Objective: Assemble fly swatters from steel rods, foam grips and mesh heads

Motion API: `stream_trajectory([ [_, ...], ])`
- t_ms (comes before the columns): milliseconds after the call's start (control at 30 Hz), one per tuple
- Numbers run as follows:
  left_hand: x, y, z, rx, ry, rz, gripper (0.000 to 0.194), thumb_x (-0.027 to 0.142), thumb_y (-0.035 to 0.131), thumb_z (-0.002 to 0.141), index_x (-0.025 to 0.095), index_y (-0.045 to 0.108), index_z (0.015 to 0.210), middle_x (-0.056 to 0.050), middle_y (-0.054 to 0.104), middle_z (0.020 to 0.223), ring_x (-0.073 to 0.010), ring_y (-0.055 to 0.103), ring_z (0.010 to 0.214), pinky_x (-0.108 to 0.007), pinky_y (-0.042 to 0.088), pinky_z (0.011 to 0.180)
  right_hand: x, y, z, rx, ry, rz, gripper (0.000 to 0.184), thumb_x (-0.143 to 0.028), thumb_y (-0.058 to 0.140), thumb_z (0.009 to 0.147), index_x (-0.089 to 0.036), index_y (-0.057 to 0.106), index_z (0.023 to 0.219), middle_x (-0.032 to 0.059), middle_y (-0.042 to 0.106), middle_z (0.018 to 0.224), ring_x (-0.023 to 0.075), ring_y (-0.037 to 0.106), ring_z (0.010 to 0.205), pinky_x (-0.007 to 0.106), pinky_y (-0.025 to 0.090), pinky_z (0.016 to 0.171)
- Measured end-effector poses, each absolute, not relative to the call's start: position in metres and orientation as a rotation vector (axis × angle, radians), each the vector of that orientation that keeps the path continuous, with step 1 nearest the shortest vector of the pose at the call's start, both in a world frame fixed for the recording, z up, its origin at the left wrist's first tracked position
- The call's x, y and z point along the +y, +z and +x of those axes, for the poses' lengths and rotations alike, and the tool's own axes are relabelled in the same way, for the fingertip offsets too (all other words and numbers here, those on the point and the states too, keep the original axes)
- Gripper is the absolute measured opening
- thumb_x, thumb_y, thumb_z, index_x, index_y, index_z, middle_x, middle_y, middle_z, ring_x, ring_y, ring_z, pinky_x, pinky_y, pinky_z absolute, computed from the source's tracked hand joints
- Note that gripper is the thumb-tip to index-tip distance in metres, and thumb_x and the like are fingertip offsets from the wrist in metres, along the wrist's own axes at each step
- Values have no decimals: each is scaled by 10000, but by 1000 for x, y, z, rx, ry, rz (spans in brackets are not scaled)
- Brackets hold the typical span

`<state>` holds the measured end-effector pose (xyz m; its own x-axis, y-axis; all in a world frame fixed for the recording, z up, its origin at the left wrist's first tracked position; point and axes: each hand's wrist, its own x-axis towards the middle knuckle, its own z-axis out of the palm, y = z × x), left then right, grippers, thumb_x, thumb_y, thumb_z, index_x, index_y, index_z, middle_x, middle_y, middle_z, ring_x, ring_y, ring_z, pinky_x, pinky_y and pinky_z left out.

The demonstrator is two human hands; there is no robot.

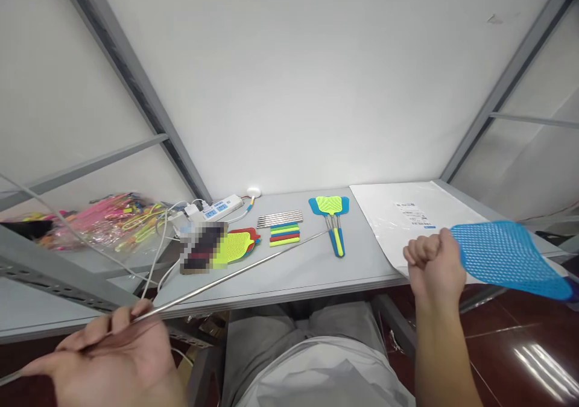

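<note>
A long thin metal rod (pixel 235 276) lies across the turned-up palm of my left hand (pixel 122 353), fingers curled around it. It slants up over the table edge towards the middle. My right hand (pixel 436 262) is a fist on the narrow end of a blue mesh fly swatter head (pixel 506 256), which points right. Fly swatters with blue and green handles (pixel 336 238) lie mid-table. Left of them are short metal rods (pixel 279 219) in a row and coloured handle tubes (pixel 284 234). A stack of yellow-green and red swatter heads (pixel 234 247) lies further left.
A white plastic mailing bag (pixel 384 214) covers the table's right part. At back left sit a power strip (pixel 222 207) with cables and a small white round device (pixel 254 192). A dark pixelated item (pixel 204 247) lies by the swatter heads. Bagged pink and yellow goods (pixel 113 220) are beyond the left frame post.
</note>
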<state>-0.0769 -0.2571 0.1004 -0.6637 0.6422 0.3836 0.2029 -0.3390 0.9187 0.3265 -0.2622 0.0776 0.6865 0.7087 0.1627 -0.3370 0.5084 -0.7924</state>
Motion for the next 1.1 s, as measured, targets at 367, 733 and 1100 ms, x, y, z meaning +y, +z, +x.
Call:
stream_trajectory([
  [367, -254, 93, -62, 1164, 2284, 800, 576, 586, 350, 956, 167, 110, 642, 32, 69, 670, -170, -13, 610, -289, 319, 589, -257, 61, 300, -793, 910, -985, 599, -671, 424, 911, -179, 734, 768, -30, 374, 507, 111, 365, 487, 276, 346, 501],
  [733, -240, 87, -64, 548, 2332, 151, 513, 469, 351, 1028, 171, 255, 622, 88, 280, 563, -21, 254, 407, -93, 345, 422, -253, 68, 284, -618, 1069, -694, 622, -644, 342, 947, -199, 723, 1156, 29, 541, 716, 144, 478, 643, 262, 424, 550],
  [1100, -244, 82, -54, 248, 2167, 93, 479, 519, 372, 1012, 192, 309, 667, 94, 357, 583, -24, 368, 421, -127, 342, 356, -260, 71, 274, -669, 1048, -681, 655, -642, 309, 958, -176, 766, 1011, 14, 538, 596, 136, 490, 550, 275, 411, 561],
])
